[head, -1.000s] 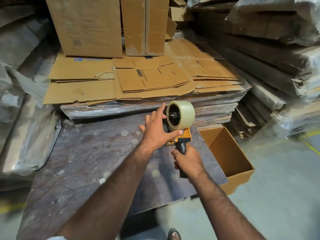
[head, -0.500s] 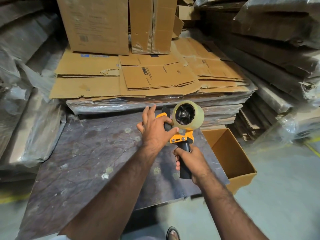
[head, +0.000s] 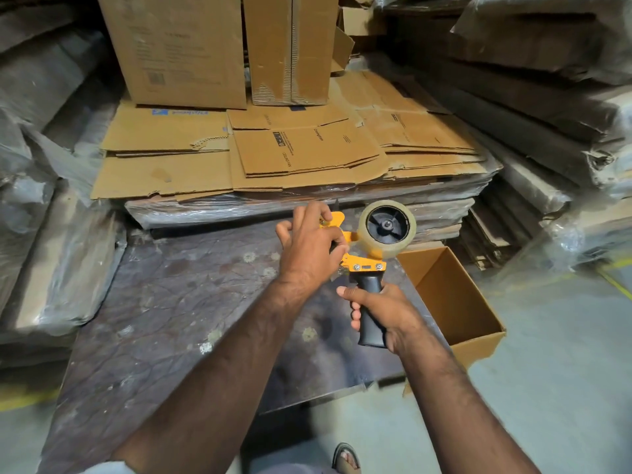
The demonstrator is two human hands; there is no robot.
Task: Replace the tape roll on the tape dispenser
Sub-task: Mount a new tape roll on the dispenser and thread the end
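Warehouse floor and stacked cardboard form the setting; a sandalled foot [head: 346, 457] marks the nearest point, at the bottom edge. Beyond it lies a dark mottled board [head: 164, 302], serving as a work surface beneath both forearms, though nothing is set down on it.

Right hand [head: 386, 314]: closed fully around the black handle [head: 370, 302] of the dispenser [head: 366, 265], holding it upright above the board's right part, roll side toward the viewer. This grip appears to steady the tool so that the other hand can work on it.

Left hand [head: 309, 249]: curled, with fingertips pinched at the orange front frame, just left of the roll [head: 386, 229]. What exactly is pinched cannot be told; a loose tape end is likely, given the position beside the roller and blade.

Roll: pale, translucent, seated on the black hub with its spokes visible, so mounting seems done and threading seems to be the step in hand.

Open box [head: 455, 302]: empty as far as visible, standing on the floor just right of the board.

Far ground: flattened cartons [head: 273, 155] on a wrapped pallet stack, upright cartons [head: 184, 49] behind, and wrapped bundles [head: 533, 107] to both sides.
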